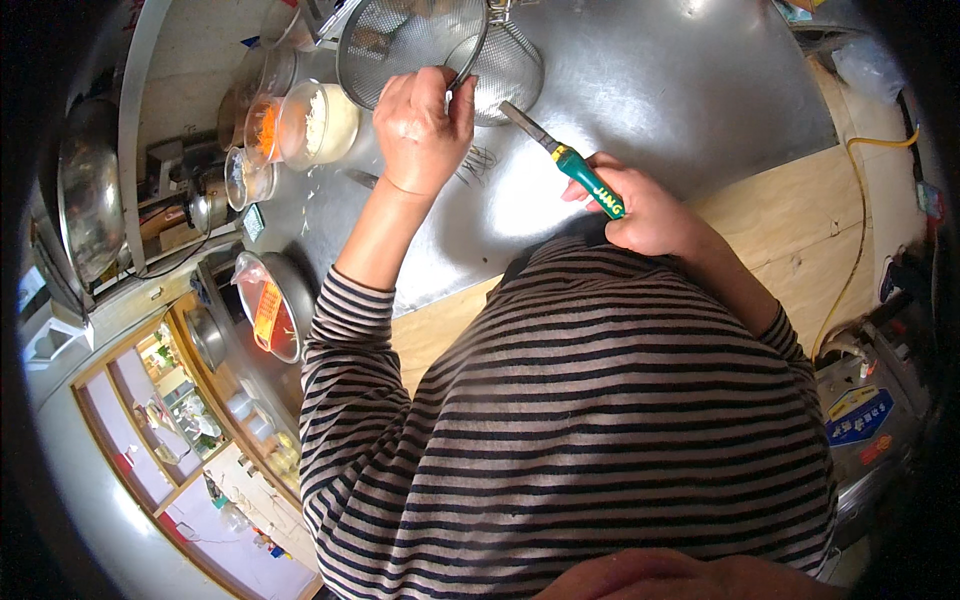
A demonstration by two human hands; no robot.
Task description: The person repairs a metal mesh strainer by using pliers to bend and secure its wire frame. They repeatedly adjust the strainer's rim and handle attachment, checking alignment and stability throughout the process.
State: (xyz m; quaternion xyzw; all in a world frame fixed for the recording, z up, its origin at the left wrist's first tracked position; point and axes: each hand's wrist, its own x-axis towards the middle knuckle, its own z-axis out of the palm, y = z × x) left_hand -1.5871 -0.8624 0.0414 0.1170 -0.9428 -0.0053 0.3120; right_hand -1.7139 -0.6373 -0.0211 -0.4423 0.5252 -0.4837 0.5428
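My left hand [420,135] is closed on the rim of a round metal mesh strainer [400,45]; a second mesh piece [515,60] lies beside and partly under it. My right hand [640,215] grips a green-and-yellow-handled tool [590,182] with a dark flat metal tip, which points toward the strainer without visibly touching it; whether it is pliers I cannot tell. Several thin loose wires [478,160] lie on the metal worktop [700,100] between my hands, below the mesh.
Clear containers of shredded orange [265,128] and pale food [325,120] stand at the left. A steel bowl with an orange item [285,305] is lower left. A pale wooden board [760,220] borders the worktop. A yellow cord [860,230] and a machine [870,420] are at right.
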